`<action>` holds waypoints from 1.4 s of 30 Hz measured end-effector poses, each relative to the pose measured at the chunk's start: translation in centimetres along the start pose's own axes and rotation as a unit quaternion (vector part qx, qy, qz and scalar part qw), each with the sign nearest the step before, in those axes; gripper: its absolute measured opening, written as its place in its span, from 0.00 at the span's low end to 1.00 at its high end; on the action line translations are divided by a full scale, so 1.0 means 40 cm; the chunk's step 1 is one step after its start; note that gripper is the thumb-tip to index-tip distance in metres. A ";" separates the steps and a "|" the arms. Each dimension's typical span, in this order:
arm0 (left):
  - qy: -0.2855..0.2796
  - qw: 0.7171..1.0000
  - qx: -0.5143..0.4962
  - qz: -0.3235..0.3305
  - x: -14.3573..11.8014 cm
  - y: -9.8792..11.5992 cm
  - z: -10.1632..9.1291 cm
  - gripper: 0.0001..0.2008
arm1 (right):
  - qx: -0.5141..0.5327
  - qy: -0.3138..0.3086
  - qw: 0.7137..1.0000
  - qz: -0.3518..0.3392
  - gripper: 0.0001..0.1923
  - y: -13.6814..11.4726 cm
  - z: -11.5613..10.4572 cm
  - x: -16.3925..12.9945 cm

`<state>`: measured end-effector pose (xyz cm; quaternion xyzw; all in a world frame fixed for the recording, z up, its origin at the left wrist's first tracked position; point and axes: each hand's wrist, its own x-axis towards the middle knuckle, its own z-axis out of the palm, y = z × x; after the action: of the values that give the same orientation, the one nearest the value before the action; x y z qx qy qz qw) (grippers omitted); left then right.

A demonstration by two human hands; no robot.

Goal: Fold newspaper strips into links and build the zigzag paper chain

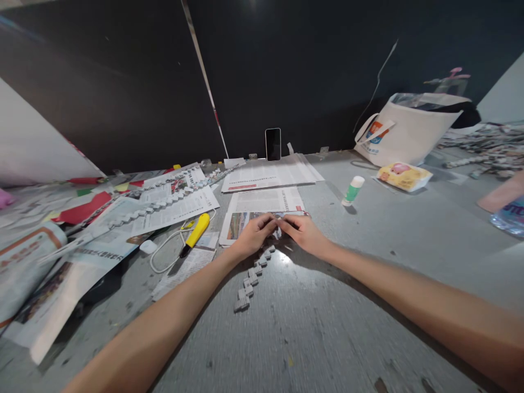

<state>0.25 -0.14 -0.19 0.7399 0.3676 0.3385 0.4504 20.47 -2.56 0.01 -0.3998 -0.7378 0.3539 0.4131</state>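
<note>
A zigzag chain of folded newspaper strips (pixel 252 278) lies slantwise on the grey table, its upper end running up to my fingers. My left hand (pixel 257 233) is closed in a pinch at that end. Opposite it, my right hand (pixel 303 233) pinches there too, the fingertips of both hands nearly meeting. The small piece between the fingertips is mostly hidden. Just behind my hands lie printed newspaper sheets (pixel 266 201), partly under my wrists and fingers.
Left are a yellow utility knife (pixel 197 232), a white cable (pixel 154 263), newspaper and a longer paper chain (pixel 149 208). A phone (pixel 273 144) stands at the back. Right are a glue stick (pixel 352 191), a yellow packet (pixel 404 176), a white bag (pixel 409 128) and another person's hand (pixel 501 192) by a bottle (pixel 510 217).
</note>
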 end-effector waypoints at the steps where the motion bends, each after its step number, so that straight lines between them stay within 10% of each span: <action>1: 0.000 1.000 -0.011 -0.014 -0.001 0.002 0.001 0.21 | -0.005 0.005 1.000 0.003 0.26 0.000 0.000 0.000; 10: 0.078 0.987 -0.129 -0.049 0.004 -0.003 0.002 0.22 | -0.015 0.044 0.998 -0.035 0.20 -0.008 0.001 -0.004; 20: 0.139 0.963 -0.220 -0.066 0.015 -0.023 0.002 0.22 | -0.083 -0.221 0.953 -0.188 0.17 -0.021 0.005 -0.036; 42: 0.137 0.968 -0.198 -0.072 0.012 -0.033 0.003 0.22 | -0.262 -0.177 0.909 -0.270 0.17 -0.008 0.016 -0.037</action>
<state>0.27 0.66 -1.36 0.5540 0.4040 0.4689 0.5567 20.31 -4.12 -0.47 -0.2099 -0.9447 0.0875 0.2364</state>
